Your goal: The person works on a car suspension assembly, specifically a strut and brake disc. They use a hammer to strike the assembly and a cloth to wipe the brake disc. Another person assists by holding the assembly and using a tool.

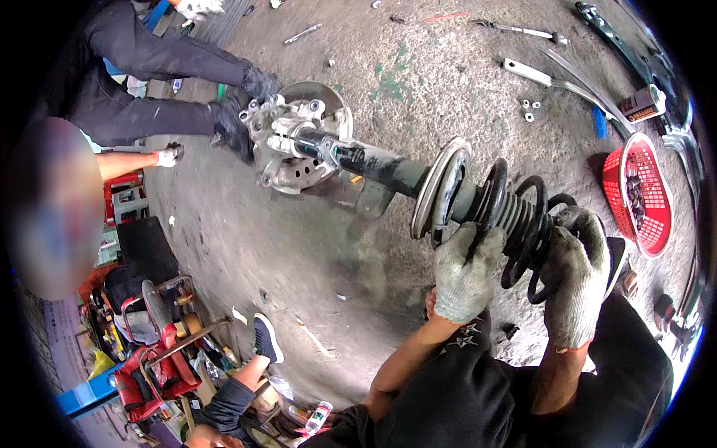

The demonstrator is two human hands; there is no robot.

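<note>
A dark strut assembly [373,163] lies across the middle of the view, its far end joined to a metal knuckle [267,125] and brake disc plate [325,101]. Toward me it has a rounded metal seat [433,187], a bellows and a black coil spring [526,187]. My left hand [470,269], in a dirty white knit glove, closes round the spring just below that seat. My right hand [575,272], gloved alike, grips the spring near its near end. The undersides of both hands' fingers are partly hidden.
A red basket [646,231] of small parts, a spray can [642,101], long metal tools [526,71] and nuts [530,112] lie right. A co-worker's legs [164,56] are upper left, a gloved hand [168,155] below them; another person's foot [265,336] is lower left, beside cluttered red equipment [157,373].
</note>
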